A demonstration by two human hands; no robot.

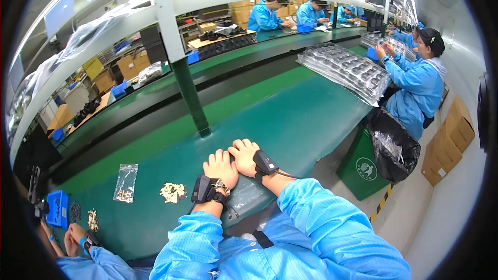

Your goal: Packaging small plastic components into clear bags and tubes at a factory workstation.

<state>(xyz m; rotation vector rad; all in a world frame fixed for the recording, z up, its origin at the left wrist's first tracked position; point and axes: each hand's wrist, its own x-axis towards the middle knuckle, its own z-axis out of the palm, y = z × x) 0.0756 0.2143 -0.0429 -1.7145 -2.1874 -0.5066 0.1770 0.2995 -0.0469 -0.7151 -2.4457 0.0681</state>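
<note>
My left hand [220, 169] and my right hand [245, 156] rest side by side on the green tabletop [290, 124], touching or nearly so. Both have their fingers curled downward, and nothing shows in either. Each wrist carries a black strapped device; a beaded bracelet [223, 186] circles the left one. To the left of my left hand lies a loose pile of small pale pieces [173, 192]. Farther left is a clear zip bag [126, 182] with similar pieces at its bottom.
At lower left, a co-worker's hands [74, 236] are near a blue bin [57, 209] and small piles. A green post [189, 96] rises from the table. Clear plastic trays [345, 67] lie at far right, beside a seated person [415, 83]. A green bin [363, 163] stands below.
</note>
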